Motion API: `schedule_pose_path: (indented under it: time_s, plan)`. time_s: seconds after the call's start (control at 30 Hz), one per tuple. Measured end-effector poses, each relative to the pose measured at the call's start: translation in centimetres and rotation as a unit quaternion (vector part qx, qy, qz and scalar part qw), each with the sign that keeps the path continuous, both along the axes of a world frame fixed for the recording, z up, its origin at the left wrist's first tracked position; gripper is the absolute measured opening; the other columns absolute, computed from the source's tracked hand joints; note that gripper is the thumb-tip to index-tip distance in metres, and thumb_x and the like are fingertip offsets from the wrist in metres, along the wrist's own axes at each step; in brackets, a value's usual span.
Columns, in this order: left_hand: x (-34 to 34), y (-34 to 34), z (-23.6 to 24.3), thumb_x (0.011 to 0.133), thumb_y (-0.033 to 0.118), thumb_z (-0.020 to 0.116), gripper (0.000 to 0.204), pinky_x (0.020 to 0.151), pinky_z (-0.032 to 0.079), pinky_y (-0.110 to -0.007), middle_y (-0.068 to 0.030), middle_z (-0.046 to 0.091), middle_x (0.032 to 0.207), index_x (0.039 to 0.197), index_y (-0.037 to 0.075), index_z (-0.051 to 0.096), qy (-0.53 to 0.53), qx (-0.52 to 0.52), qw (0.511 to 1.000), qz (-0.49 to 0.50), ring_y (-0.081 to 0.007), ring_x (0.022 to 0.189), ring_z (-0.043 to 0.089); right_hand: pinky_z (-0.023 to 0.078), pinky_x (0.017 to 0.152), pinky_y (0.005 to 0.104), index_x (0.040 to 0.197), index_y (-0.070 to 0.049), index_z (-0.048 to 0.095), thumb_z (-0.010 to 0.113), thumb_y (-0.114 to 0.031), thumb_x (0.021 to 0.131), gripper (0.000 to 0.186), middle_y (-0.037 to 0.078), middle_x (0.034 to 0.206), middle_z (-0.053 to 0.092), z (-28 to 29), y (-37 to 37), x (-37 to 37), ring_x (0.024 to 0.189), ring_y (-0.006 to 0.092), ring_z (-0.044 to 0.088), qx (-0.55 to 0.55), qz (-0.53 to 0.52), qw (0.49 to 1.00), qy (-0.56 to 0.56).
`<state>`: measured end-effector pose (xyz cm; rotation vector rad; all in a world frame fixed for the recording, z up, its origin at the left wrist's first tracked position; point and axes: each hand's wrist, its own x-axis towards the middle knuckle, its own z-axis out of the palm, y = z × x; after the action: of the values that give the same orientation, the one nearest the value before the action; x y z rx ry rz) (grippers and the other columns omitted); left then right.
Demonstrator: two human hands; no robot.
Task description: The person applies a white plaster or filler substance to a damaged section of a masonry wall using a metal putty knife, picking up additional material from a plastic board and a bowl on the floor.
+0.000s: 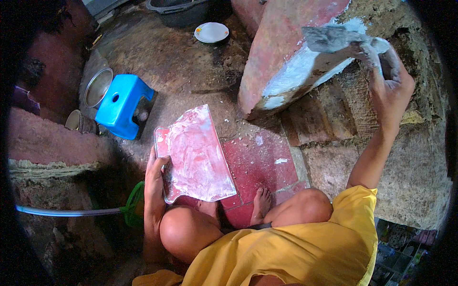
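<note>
A home by the look of it, likely its kitchen or washing area: beyond the left fingers [161, 163] stand a blue plastic stool [117, 105] and a round metal basin [98, 87], and farther ahead of them are a flower-patterned plate [212, 32] and a black plastic tub [179, 19], all household ware. To the right of those fingers, red floor tiles [260, 167] meet worn, stained concrete [181, 66]; left of the right fingers [395, 63], white plaster [291, 71] partly coats a rough pink masonry block [272, 47]
</note>
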<state>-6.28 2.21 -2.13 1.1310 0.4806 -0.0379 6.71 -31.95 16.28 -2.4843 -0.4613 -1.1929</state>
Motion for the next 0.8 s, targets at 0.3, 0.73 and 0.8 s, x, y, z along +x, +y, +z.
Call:
schedule_pose_path:
  time_s: [0.3, 0.73, 0.8]
  plan:
    - [0.1, -0.2, -0.2, 0.073, 0.008, 0.041, 0.052, 0.076, 0.042, -0.025, -0.0084, 0.049, 0.107, 0.124, 0.003, 0.03, 0.0, -0.008, 1.0, 0.016, -0.0145, 0.09, 0.051, 0.041, 0.067, 0.0193, 0.102, 0.004, 0.053, 0.056, -0.004, 0.077, 0.027, 0.006, 0.085, 0.059, 0.1, 0.5, -0.2, 0.075, 0.008, 0.053, 0.003, 0.01, 1.0, 0.02]
    - [0.0, 0.0, -0.2, 0.073, 0.008, 0.04, 0.051, 0.073, 0.043, -0.024, -0.0082, 0.049, 0.105, 0.124, 0.003, 0.031, -0.003, -0.001, 1.0, 0.006, -0.0137, 0.087, 0.051, 0.04, 0.058, 0.0173, 0.102, 0.003, 0.054, 0.057, -0.007, 0.077, 0.027, 0.001, 0.082, 0.057, 0.9, 1.0, -0.4, 0.068, 0.0044, 0.049, 0.039, 0.056, 0.998, -0.015]
    - [0.0, -0.2, 0.0, 0.073, 0.008, 0.04, 0.051, 0.073, 0.043, -0.024, -0.0086, 0.048, 0.106, 0.124, 0.003, 0.031, 0.002, -0.002, 1.0, 0.0, -0.0139, 0.088, 0.051, 0.039, 0.055, 0.0163, 0.101, 0.003, 0.054, 0.057, -0.008, 0.078, 0.026, 0.002, 0.081, 0.057, 0.7, -0.6, -0.2, 0.067, 0.0044, 0.049, 0.039, 0.05, 0.997, -0.052]
